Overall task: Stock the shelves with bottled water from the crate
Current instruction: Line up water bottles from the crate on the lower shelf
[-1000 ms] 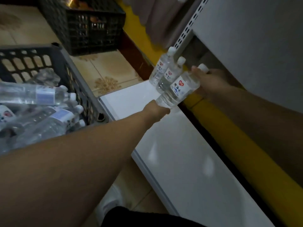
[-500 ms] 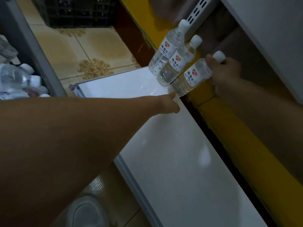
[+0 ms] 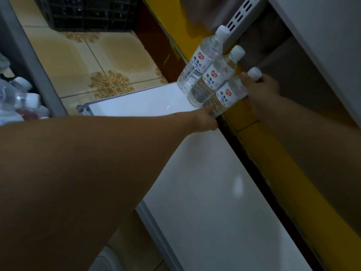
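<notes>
Three clear water bottles with white caps and red-logo labels stand in a row at the far back corner of the white shelf (image 3: 205,202). The nearest bottle (image 3: 226,96) is held at both ends. My right hand (image 3: 259,89) grips its neck just under the cap. My left hand (image 3: 205,120) holds its base, fingers hidden behind the knuckles. The middle bottle (image 3: 213,79) and the far bottle (image 3: 201,59) touch each other, with no hand on them. The grey crate (image 3: 29,61) at the left edge holds several more bottles (image 3: 21,96).
A black plastic crate (image 3: 88,14) sits on the tiled floor (image 3: 97,61) beyond the shelf. A yellow strip (image 3: 293,192) runs behind the shelf, with a slotted white upright (image 3: 242,16) and an upper white shelf (image 3: 322,45) at top right.
The view has swung right, so the grey crate slid to the left edge. The held bottle has moved in beside the two standing bottles and come more upright.
</notes>
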